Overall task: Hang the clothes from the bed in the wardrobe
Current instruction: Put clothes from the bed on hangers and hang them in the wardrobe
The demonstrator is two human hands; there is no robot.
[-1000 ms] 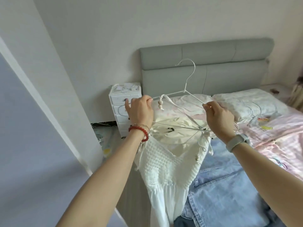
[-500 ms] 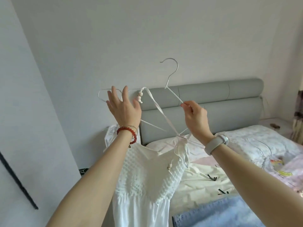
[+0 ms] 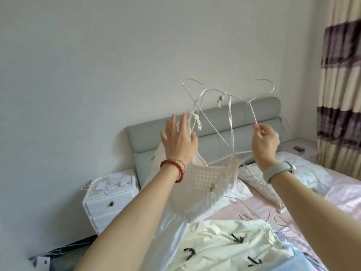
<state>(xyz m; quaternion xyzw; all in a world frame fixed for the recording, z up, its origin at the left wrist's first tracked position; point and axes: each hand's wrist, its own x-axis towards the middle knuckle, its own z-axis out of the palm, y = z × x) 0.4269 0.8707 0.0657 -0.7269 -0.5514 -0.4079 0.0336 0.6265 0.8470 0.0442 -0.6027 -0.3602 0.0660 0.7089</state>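
A white wire hanger [image 3: 252,103] is held up in front of a pale wall, tilted steeply so that its hook points up and to the right. It is pinched by the right hand [image 3: 265,142], whose fingers are curled round one of its thin arms. A white crocheted top [image 3: 203,180] hangs from it by two long straps [image 3: 230,118] tied with wooden beads; the tilt seems to be what keeps the straps from sliding off the wire while they are being arranged.

The left hand [image 3: 179,140] is raised with its fingers spread and straight, holding nothing, its palm laid against or just in front of the top's left shoulder, apparently to steady or spread the fabric. Whether it actually touches the cloth cannot be told.

The garment is thus in the air above the bed [image 3: 332,194], near the grey headboard [image 3: 254,112], and not yet in the wardrobe, which is not in view. More clothes are left on the bed: a pale yellow garment [image 3: 230,243] with black marks, and a strip of blue cloth [image 3: 304,263] cut off at the lower edge. A second wire hanger appears to lie partly behind the right wrist; its shape is hard to follow. A white bedside drawer unit [image 3: 111,204] stands left of the bed, and a striped curtain [image 3: 340,94] is cut off at the right.
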